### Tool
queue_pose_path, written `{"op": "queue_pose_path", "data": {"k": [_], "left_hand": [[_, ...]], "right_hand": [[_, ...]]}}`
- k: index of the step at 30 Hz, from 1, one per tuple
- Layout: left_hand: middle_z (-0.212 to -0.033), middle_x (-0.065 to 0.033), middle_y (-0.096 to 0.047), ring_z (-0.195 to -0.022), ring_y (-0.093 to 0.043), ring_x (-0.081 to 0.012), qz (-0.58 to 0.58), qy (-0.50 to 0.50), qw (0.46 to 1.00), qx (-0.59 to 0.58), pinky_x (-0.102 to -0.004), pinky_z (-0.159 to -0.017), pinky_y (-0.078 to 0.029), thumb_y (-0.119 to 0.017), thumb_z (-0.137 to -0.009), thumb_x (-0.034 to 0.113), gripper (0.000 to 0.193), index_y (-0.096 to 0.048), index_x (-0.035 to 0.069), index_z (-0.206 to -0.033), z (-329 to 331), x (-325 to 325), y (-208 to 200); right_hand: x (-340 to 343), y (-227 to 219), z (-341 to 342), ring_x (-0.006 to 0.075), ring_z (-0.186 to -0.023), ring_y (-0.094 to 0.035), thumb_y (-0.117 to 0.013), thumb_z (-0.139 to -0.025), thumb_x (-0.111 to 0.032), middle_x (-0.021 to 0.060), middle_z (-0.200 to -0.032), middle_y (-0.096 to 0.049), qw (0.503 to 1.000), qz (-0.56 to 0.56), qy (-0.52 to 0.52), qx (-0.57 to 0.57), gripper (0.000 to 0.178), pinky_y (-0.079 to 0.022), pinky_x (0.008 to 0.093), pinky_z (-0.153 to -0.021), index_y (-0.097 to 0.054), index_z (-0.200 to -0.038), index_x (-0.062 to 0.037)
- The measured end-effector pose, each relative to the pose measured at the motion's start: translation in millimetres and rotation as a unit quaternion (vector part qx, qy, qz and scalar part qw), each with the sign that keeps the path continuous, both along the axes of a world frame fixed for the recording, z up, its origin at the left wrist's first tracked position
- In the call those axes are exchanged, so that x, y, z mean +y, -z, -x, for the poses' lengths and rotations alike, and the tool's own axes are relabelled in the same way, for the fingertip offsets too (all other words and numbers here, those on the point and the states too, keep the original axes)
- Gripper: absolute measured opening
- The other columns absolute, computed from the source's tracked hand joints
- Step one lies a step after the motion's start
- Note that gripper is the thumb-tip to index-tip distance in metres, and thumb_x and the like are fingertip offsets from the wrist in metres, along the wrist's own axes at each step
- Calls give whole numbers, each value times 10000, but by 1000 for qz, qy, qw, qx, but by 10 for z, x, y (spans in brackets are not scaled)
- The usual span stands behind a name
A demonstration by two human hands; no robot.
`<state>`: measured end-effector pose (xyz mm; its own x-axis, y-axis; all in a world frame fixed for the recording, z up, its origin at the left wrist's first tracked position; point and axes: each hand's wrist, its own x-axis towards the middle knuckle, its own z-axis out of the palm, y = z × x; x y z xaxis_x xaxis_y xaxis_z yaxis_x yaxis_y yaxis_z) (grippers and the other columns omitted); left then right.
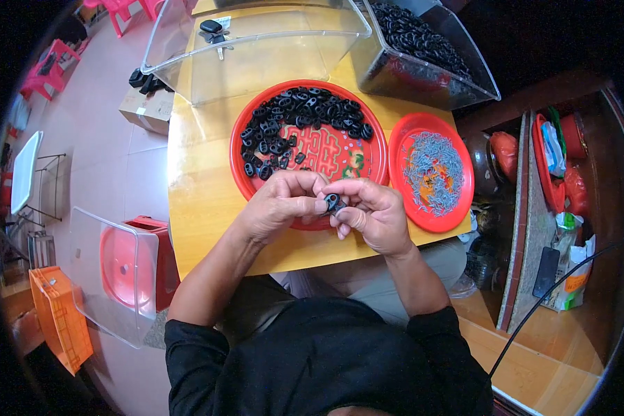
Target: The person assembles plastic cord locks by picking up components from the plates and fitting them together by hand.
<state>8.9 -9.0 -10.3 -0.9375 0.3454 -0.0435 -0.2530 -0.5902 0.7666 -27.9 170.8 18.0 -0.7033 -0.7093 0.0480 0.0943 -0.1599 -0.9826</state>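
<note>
Left hand [279, 206] and right hand [381, 218] pinch small black oval plastic piece [333, 201] between fingertips, above near rim of round red tray [380, 149].
Yellow wooden table [204, 232] beneath; red oval tray [440, 223] near right edge; pink plastic stools [121, 7] beyond left edge.

The wide head view looks down from close above hands [284, 200] and table [202, 229].

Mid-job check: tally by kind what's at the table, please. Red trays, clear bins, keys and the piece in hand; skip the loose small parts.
Red trays: 2
Clear bins: 2
Key set with black fob: 1
Held black piece: 1
Total: 6
</note>
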Motion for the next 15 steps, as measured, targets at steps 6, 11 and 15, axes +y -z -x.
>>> {"op": "queue_pose_path", "data": {"k": [6, 11, 15], "left_hand": [[-766, -26, -566, -620, -473, -70, -36, 39, 998, 16, -197, -547, -350, -635, -776, 104, 95, -569, 35, -769, -4, -4, -52], [-755, -21, -547, -620, -472, -76, -35, 49, 998, 24, -197, -552, -350, -641, -781, 115, 109, -572, 34, -759, -16, -14, -64], [-761, -34, -561, -639, -506, -92, -36, 52, 997, 44, -201, -551, -356, -649, -774, 128, 124, -582, 24, -765, -9, -9, -65]], "right_hand": [[32, 4, 10, 99, -615, -586, -570, -848, -67, 96, -800, -601, 998, -8, -22, 61, 248, -486, 192, -529, -527, -1058, 57], [-4, 25, -45, 97, -604, -586, -573, -839, -40, 90, -765, -600, 996, -12, 3, 90, 225, -482, 192, -517, -534, -1042, 50], [-19, 47, -61, 86, -578, -577, -573, -835, -26, 72, -720, -596, 993, -8, 12, 120, 190, -477, 193, -511, -543, -1010, 42]]}}
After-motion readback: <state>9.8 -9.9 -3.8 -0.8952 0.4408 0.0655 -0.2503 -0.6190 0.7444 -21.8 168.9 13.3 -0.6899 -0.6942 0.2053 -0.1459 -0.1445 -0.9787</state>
